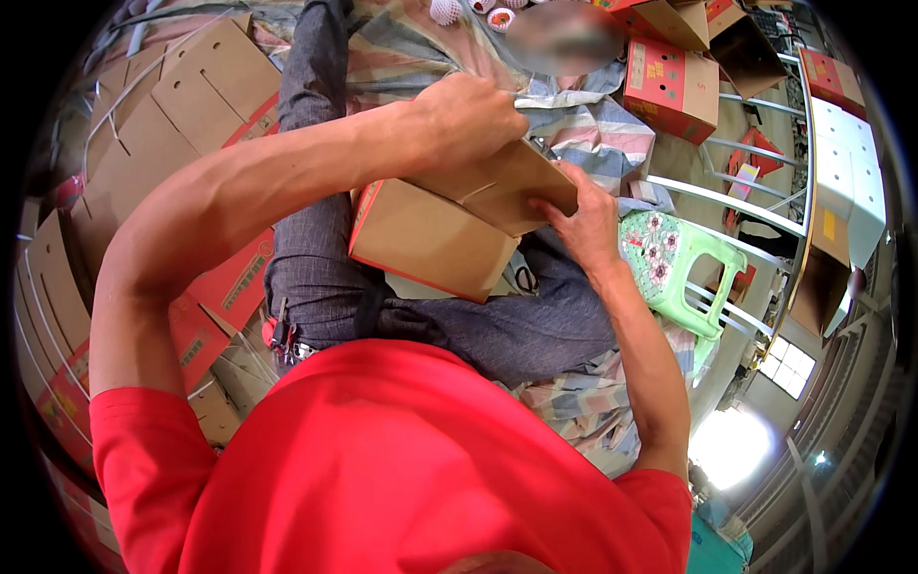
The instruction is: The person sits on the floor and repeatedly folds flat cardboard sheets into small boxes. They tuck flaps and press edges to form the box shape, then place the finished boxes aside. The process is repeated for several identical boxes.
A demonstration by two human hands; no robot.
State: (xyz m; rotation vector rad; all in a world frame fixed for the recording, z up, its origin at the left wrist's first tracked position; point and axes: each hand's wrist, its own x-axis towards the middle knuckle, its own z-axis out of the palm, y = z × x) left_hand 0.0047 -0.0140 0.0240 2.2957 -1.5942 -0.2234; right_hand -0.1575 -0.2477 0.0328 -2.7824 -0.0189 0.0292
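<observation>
A brown cardboard box with a red edge rests on my lap, its flaps partly folded. My left hand grips the top flap from above, fingers curled over its far edge. My right hand presses and holds the flap's right end, fingers on the brown surface. I sit in grey trousers and a red shirt.
Flat brown and red cardboard blanks are stacked at my left. Assembled red boxes stand at the upper right. A green plastic stool sits at my right. Netted fruit lies at the top on a striped sheet. White racks line the right side.
</observation>
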